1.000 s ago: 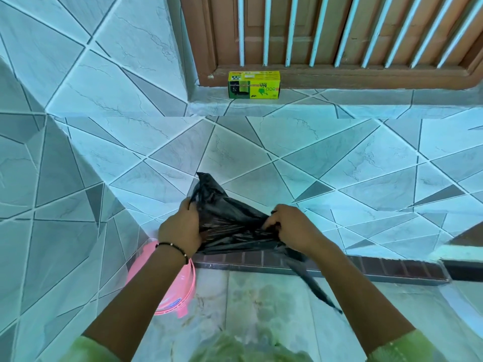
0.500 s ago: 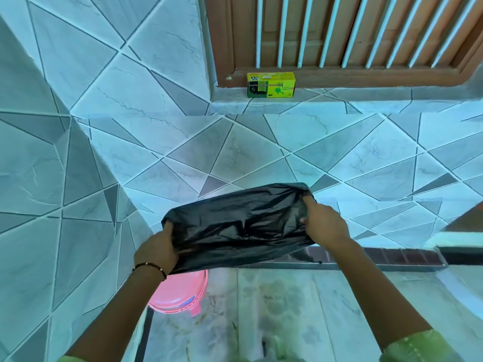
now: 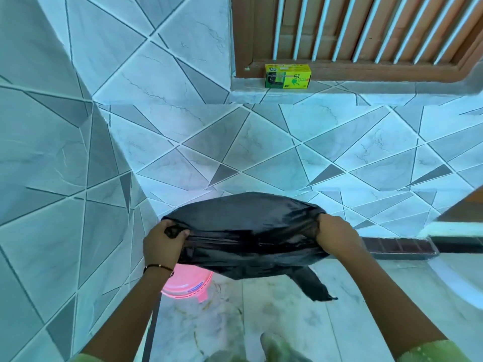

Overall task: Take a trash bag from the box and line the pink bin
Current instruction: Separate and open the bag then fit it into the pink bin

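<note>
- Trash bag (image 3: 245,231): black film stretched wide above the pink bin (image 3: 189,284), its mouth likely being spread to fit the rim.
- Left hand (image 3: 163,242): fingers curled round the bag's left edge, directly above the bin.
- Right hand (image 3: 335,235): gripping the opposite edge, up and right of the bin.
- Box (image 3: 287,76): on the window ledge, well apart from the bin.
</note>
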`<state>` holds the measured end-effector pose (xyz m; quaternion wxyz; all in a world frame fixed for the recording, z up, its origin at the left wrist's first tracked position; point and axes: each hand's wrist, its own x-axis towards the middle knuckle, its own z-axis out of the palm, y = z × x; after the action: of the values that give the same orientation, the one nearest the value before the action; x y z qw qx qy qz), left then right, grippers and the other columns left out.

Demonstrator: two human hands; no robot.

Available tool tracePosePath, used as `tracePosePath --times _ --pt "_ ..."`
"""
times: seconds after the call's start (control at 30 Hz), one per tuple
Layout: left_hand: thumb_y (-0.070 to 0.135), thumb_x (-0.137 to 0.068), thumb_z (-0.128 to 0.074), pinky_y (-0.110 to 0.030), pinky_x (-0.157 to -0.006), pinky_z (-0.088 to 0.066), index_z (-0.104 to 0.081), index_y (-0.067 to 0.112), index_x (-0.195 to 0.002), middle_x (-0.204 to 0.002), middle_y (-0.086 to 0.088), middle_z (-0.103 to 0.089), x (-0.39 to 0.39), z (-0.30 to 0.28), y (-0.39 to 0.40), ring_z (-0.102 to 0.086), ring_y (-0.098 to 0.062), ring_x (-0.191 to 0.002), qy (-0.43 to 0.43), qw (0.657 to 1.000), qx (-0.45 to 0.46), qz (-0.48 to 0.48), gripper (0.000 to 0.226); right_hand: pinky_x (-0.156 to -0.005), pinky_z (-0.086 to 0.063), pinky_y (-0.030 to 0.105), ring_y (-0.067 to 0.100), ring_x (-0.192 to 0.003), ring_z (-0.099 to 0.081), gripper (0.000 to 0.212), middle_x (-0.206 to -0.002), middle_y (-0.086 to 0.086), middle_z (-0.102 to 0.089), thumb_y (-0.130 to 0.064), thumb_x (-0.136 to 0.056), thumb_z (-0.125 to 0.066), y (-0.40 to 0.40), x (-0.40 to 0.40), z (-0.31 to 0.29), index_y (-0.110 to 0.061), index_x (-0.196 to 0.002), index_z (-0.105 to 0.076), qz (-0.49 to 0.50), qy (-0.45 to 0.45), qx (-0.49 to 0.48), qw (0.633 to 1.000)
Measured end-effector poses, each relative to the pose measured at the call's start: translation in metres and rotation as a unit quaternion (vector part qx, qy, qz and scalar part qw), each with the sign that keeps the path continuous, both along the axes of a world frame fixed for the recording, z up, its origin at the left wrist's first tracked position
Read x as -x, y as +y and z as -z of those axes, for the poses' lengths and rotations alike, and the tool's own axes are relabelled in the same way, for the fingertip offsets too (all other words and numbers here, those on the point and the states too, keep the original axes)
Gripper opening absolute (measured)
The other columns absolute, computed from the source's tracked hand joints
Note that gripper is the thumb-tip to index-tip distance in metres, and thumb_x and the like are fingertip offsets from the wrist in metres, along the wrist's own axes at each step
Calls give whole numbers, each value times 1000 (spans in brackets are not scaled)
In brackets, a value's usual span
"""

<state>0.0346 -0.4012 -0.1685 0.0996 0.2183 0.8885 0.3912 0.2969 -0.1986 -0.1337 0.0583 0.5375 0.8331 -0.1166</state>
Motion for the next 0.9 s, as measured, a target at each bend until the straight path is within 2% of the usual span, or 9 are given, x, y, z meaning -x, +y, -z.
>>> tracePosePath --times 0.17,0.27,0.33,0.43,0.53,0.6,0.7,0.8,0.9 --pt "16 -73 -76 -26 -97 -38 -57 12 -123 -117 1 -57 -9 5 4 -53 -15 -107 -60 987 -49 141 53 -71 -42 33 33 -96 -60 12 -106 14 -64 -21 -87 -45 3 -2 3 -14 -96 -49 -7 3 29 1000" --pt "34 -77 -62 -32 -99 -44 -56 31 -116 -121 6 -62 -8 11 19 -58 -19 -111 70 883 294 359 40 -76 -44 35 34 -103 -58 24 -113 13 -61 -22 -89 -41 5 12 -1 -15 -110 -51 -43 -22 34 998" --pt "30 -81 -51 -38 -92 -49 -44 25 -124 -117 -9 -64 -3 -7 37 -60 -30 -107 157 835 401 341 44 -81 -45 38 36 -107 -57 31 -118 17 -59 -21 -91 -39 16 15 -24 -15 -120 -46 -45 -35 -4 998" --pt "21 -87 -47 -45 -86 -47 -11 24 -146 -117 -23 -57 13 -77 61 -57 -41 -106 176 936 240 186 68 -72 -41 39 44 -100 -57 31 -106 27 -60 -18 -89 -43 39 9 -99 -13 -120 -43 27 104 -146 983" --pt "17 -87 -50 -48 -70 -47 -14 34 -145 -118 -22 -52 4 -136 61 -56 -45 -91 322 945 -43 32 71 -63 -31 39 49 -84 -57 24 -90 30 -59 -13 -89 -43 36 -10 -146 -7 -112 -46 79 284 -320 901" --pt "15 -89 -45 -45 -66 -47 -20 43 -141 -124 -14 -50 -5 -124 62 -59 -44 -83 361 930 39 65 65 -64 -36 40 45 -86 -59 30 -95 25 -61 -7 -88 -40 35 -11 -120 -10 -117 -50 22 187 -285 940" --pt "48 -89 -31 -43 -92 -47 -33 40 -137 -135 -9 -52 15 -42 59 -56 -37 -109 144 898 347 229 49 -89 -50 40 32 -112 -58 40 -121 12 -61 -13 -89 -38 42 -19 -33 -18 -125 -55 -90 -123 -12 988" --pt "68 -84 -27 -47 -107 -35 -21 21 -146 -150 -19 -32 23 -9 63 -39 -40 -130 108 913 358 164 79 -97 -46 37 27 -119 -54 41 -132 8 -56 -23 -93 -34 51 -34 5 -23 -131 -49 -74 -111 43 990" --pt "47 -90 -45 -44 -102 -39 -8 25 -148 -141 -22 -43 -16 -36 63 -45 -38 -126 102 912 364 158 72 -93 -45 39 32 -116 -55 40 -128 13 -57 -23 -94 -34 52 -30 -8 -22 -132 -44 -66 -112 9 991"
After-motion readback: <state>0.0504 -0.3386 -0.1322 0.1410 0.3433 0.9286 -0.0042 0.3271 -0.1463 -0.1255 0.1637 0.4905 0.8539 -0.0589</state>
